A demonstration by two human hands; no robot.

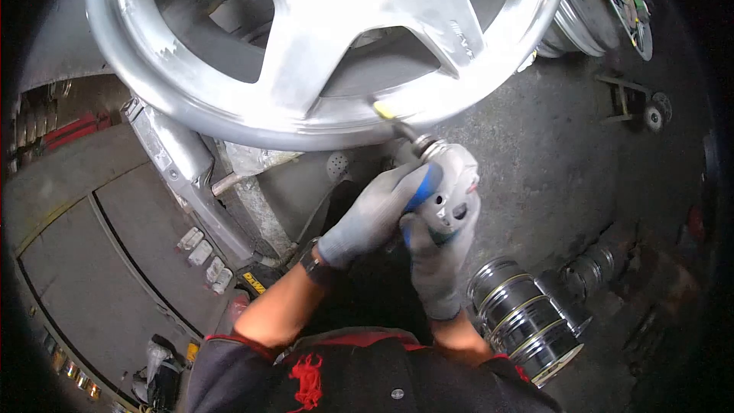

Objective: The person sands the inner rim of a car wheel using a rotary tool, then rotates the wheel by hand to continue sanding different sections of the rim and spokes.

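Note:
A large silver alloy wheel (367, 23) with wide spokes lies tilted in front of me, its near rim edge closest. Both hands wear grey-and-blue gloves and close around a dusty die grinder (453, 172). My left hand (382, 210) wraps it from the left side, near the front. Behind it, my right hand (443, 256) grips the body from the right and below. The grinder's thin shaft points up and left to a small yellow tip (384, 110), blurred, which overlaps the inner lip of the wheel between two spokes.
A metal stand (176, 157) is under the wheel's left side. Several small white blocks (205, 258) line the grey bench (92, 260) at left. Shiny wheel barrels (524, 321) lie on the floor at lower right. A small trolley (631, 103) stands at right.

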